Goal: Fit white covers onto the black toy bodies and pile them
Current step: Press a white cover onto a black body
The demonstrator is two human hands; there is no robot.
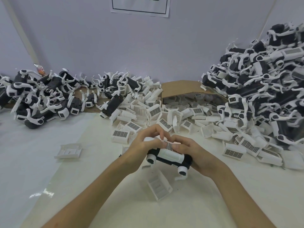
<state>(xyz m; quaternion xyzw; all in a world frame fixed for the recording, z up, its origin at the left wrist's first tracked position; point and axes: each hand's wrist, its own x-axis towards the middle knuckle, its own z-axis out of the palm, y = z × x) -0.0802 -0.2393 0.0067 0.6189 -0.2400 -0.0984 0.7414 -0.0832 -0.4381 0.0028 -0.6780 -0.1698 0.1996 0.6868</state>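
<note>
Fingers (154,130) of the left hand (143,145) and of the right hand (195,155) are curled round one toy (187,159), gripping it from either end just above the table (82,178), about midway between the left and right edges and nearer the front edge than the far one. A cover (171,156) sits on top of the toy's black body, its dark grid panel facing up. Both thumbs lie on that panel, and the fingertips of both hands meet over its far end. Two white leg joints with black centres stick out below the toy on the near side.

Just in front of the hands one single cover (159,186) lies on the table. Another single cover (69,151) lies to the left, well apart from the hands.

Beyond the hands, loose covers (156,112) lie heaped toward the far edge and spread along to the right edge. Some spill out of a tipped cardboard box (177,88) at the middle of the far edge.

At the far left corner is the left pile (41,96) of black toys with white legs. The right pile (263,88), much taller, fills the far right corner.

On the wall (82,38) behind the table hangs a white sheet (139,11) with a black frame.
</note>
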